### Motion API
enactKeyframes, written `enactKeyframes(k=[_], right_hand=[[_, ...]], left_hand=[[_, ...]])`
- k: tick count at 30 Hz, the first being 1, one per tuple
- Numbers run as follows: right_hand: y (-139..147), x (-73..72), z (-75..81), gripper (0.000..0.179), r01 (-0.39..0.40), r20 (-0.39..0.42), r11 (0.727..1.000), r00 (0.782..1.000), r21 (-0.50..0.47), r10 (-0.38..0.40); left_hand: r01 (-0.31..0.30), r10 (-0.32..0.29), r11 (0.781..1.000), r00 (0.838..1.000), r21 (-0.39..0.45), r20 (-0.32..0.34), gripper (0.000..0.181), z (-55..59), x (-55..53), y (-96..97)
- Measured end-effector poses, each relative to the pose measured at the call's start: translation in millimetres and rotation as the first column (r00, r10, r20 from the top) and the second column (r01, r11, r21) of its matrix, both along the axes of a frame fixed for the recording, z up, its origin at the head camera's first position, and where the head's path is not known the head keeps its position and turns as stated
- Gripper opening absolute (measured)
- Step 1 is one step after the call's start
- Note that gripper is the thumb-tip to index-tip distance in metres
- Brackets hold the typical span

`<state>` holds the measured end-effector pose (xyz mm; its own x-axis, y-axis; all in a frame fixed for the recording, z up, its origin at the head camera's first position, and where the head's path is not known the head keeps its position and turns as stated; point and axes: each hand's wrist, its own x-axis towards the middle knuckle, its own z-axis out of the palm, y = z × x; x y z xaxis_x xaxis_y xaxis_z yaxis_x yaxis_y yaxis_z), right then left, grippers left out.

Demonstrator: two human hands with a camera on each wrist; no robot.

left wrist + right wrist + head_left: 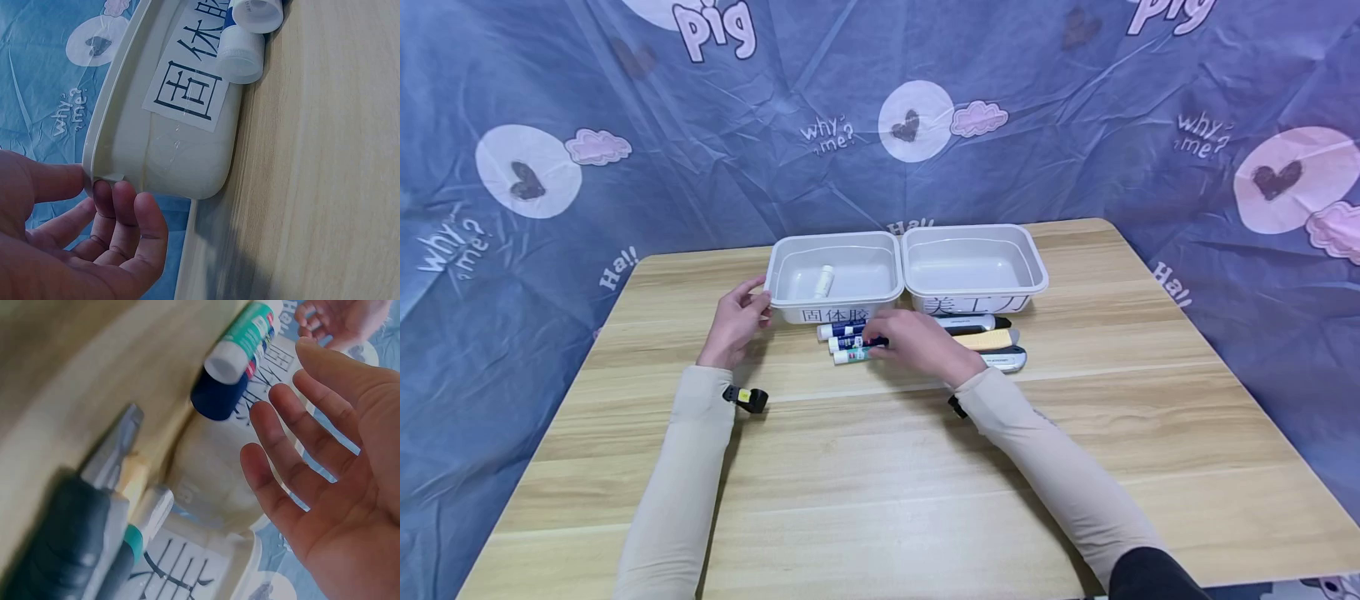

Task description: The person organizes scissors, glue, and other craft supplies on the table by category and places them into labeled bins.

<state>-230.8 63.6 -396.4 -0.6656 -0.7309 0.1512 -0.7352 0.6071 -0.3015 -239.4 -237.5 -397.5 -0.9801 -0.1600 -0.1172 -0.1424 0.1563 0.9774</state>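
My left hand [737,321] pinches the left corner rim of the left white plastic box [842,237], thumb on one side of the rim and fingertips on the other. A white glue stick [824,282] lies inside this box. Just in front of it, several glue sticks lie side by side, among them one with a teal label [247,334] and a dark blue one [219,397]. Over them hovers my right hand [925,346], its fingers spread and slightly bent, with nothing in its grasp. It partly hides the sticks in the head view.
The right white box [970,228] stands against the left one; both carry printed labels. In front of it lie utility knives, including a yellow one [992,339] and a grey one [1009,360]. Behind the wooden table [865,483] hangs a blue patterned cloth [715,150].
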Motion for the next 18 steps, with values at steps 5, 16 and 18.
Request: enactKeyframes(k=[5,16,18], right_hand=[[-4.1,2.7,-7.3,0.023,0.005,0.023,1.0,1.0,0.017,-0.006],[-10.2,1.7,-16.7,0.019,-0.066,-0.053,0.997,0.996,0.043,0.068],[-10.3,1.9,-16.6,0.018,-0.07,-0.061,0.997,0.996,0.046,0.072]], left_hand=[[0.009,-0.009,1.0,1.0,0.008,0.009,0.051,-0.4,-0.6,-1.3],[-0.021,0.021,0.999,1.0,0.025,0.006,0.049,-0.6,-1.3,0.1],[-0.012,0.012,1.0,1.0,0.01,0.008,0.049,-0.5,-1.2,-0.3]])
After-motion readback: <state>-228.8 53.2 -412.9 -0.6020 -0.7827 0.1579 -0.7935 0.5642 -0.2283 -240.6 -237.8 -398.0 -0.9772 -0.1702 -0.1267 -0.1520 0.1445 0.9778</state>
